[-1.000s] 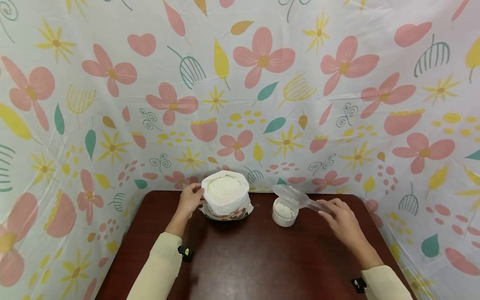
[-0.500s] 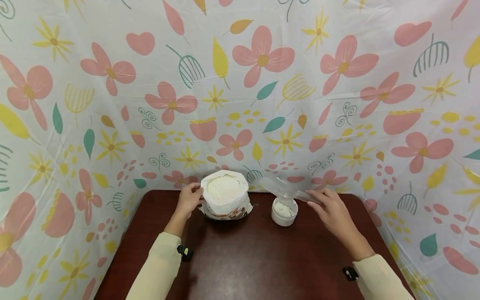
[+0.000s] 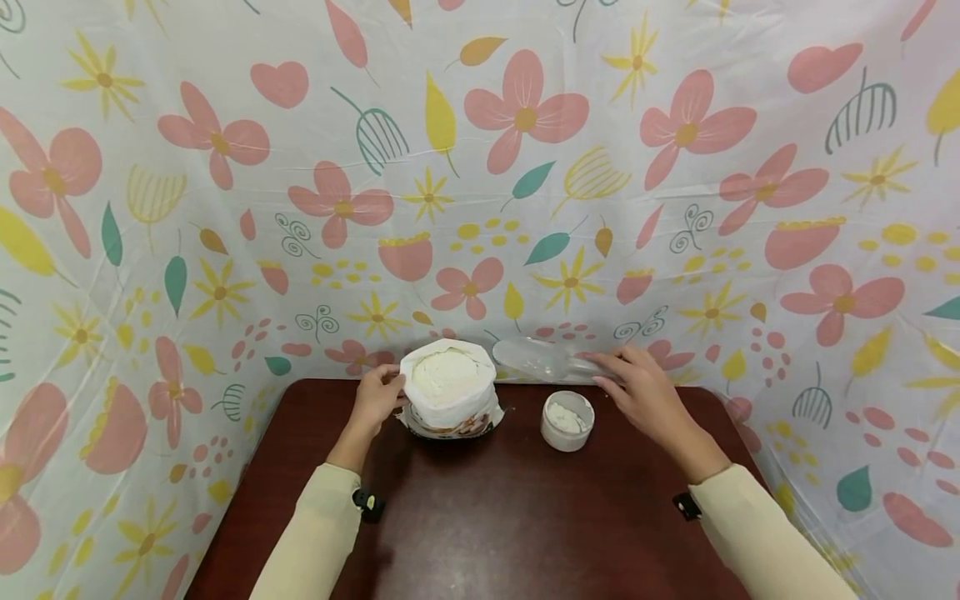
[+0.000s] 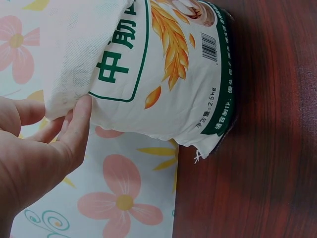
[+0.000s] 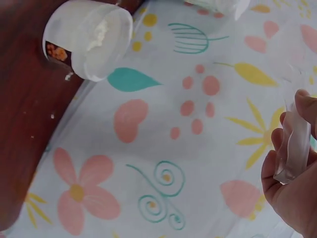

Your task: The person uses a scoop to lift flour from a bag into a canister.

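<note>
My left hand (image 3: 373,402) pinches the folded rim of a white flour bag (image 4: 163,74), fingers below and thumb on top. The bag (image 3: 442,414) stands upright at the back of the table, its top rolled down around white flour (image 3: 448,377). My right hand (image 3: 647,402) grips the handle of a clear plastic scoop (image 3: 531,357), held in the air with its bowl pointing left, near the bag's right rim. Below the scoop stands a small round tub (image 3: 564,435) with some flour in it. In the right wrist view the scoop handle (image 5: 295,144) lies in my curled fingers.
The dark wooden table (image 3: 480,517) ends at the back against a flowered curtain (image 3: 480,208), which also runs along both sides. Small white crumbs (image 5: 68,77) lie on the table near the tub.
My right hand has carried the scoop up and left, from over the tub to beside the bag's rim. The left hand has stayed at the bag.
</note>
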`<state>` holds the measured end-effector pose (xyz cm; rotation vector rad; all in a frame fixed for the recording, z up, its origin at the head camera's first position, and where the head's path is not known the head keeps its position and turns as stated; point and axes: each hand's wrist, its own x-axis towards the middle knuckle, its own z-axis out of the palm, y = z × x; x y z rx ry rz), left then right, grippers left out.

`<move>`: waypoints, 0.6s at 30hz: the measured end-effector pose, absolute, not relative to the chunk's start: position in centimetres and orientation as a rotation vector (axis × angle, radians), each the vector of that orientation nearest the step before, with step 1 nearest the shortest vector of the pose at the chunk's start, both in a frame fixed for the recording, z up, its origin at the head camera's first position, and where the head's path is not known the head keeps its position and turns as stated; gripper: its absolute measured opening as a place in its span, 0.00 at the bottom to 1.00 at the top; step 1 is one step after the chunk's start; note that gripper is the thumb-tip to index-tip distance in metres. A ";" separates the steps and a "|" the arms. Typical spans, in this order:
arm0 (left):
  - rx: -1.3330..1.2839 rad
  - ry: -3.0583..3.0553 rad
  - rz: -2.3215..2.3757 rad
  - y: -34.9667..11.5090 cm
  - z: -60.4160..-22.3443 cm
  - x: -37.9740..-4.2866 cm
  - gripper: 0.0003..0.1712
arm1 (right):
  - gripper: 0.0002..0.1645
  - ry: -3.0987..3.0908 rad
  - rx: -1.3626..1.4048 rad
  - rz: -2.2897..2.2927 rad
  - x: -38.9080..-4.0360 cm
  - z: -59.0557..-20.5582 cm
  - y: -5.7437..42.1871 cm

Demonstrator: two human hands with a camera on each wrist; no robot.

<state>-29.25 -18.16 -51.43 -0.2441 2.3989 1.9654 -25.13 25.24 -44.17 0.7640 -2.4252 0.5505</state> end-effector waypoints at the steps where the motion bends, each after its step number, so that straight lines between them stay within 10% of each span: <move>1: -0.244 2.396 1.967 -18.2 -51.4 -29.2 0.21 | 0.21 -2.423 0.786 0.538 -25.4 -44.0 25.0; 18: -0.236 2.383 1.984 -18.2 -51.2 -29.1 0.21 | 0.21 -2.546 1.060 0.311 -29.0 -39.9 20.2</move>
